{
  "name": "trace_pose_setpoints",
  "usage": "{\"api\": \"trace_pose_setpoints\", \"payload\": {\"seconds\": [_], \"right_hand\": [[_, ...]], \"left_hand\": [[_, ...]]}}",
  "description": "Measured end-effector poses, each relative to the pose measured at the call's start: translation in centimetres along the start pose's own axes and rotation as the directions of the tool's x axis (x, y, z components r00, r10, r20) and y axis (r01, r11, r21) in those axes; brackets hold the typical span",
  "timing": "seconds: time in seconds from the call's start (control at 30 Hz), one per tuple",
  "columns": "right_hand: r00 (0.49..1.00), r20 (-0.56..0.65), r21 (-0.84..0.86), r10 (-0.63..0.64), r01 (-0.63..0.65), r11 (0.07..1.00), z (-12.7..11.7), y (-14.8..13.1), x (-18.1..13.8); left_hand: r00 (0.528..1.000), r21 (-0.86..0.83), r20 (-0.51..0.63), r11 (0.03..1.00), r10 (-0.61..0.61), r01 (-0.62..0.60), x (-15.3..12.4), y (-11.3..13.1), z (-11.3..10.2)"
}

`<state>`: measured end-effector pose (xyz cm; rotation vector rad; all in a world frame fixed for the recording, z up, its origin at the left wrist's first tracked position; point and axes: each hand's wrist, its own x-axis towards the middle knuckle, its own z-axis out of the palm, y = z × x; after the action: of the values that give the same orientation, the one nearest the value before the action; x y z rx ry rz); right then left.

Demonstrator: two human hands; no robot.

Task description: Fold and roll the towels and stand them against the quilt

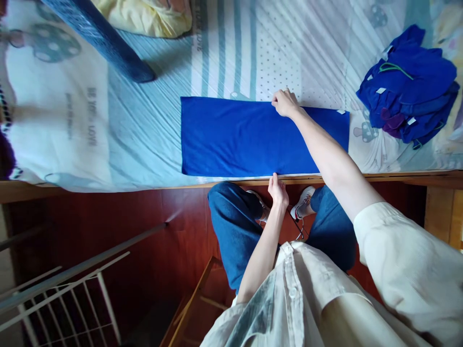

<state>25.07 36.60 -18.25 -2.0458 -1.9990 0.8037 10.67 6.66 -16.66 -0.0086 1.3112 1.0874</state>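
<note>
A long blue towel (pixel 231 137) lies flat along the near edge of the bed, a small white label at its far right corner. My right hand (pixel 286 102) reaches across it, fingers pinched on the far edge a little right of the middle. Almost straight below, my left hand (pixel 279 191) pinches the near edge between thumb and fingers. Both hands are closed on the cloth.
At the right of the patterned bed sheet (pixel 159 120) sits a heap of blue cloths (pixel 412 86) with white labels. A dark blue tube-shaped object (pixel 108 43) and a yellow pillow (pixel 148 17) are at upper left. A white metal rack (pixel 72 299) stands lower left.
</note>
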Motion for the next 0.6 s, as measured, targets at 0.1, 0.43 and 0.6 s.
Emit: {"api": "trace_pose_setpoints", "payload": {"seconds": [0.1,0.43,0.6], "right_hand": [[0.998,-0.064,0.074,0.004,0.001,0.997,-2.0,-0.4,-0.8],[0.978,-0.204,0.467,0.032,0.069,0.881,-12.8,-3.3,-7.7],[0.974,-0.207,0.709,0.090,0.086,0.700,-19.0,-5.3,-15.6]], "left_hand": [[1.000,0.004,0.027,1.000,0.014,-0.014,-1.4,0.8,-0.1],[0.950,0.117,0.069,0.944,0.303,-0.310,-6.1,6.0,-2.3],[0.847,0.126,0.098,0.838,0.522,-0.531,-6.9,11.5,-2.5]]}}
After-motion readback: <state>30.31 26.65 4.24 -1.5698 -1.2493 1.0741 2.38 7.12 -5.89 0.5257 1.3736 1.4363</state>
